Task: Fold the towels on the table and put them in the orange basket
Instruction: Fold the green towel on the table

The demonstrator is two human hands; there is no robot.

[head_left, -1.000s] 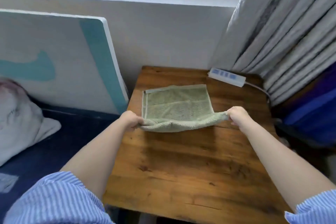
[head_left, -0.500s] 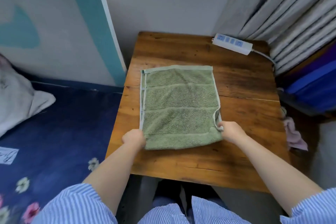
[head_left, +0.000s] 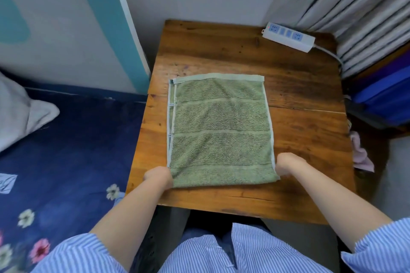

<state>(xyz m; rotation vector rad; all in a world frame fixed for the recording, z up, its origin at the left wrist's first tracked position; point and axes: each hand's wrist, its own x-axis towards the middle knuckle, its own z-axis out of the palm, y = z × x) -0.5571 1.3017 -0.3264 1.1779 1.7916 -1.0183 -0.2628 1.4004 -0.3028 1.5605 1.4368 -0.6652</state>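
A green towel (head_left: 220, 128) lies flat on the small wooden table (head_left: 299, 86), folded double with its fold at the near edge. My left hand (head_left: 158, 176) pinches the towel's near left corner. My right hand (head_left: 286, 163) grips the near right corner. Both hands rest on the table at the towel's sides. No orange basket is in view.
A white power strip (head_left: 288, 36) with its cable lies at the table's far right corner, by grey curtains (head_left: 359, 6). A pink cloth (head_left: 360, 154) lies off the table's right edge. A blue flowered bed (head_left: 66, 162) and a white-teal board (head_left: 73, 24) are to the left.
The towel was held up by its near edge; both hands drew it toward me and laid it flat. The view tilted downward.
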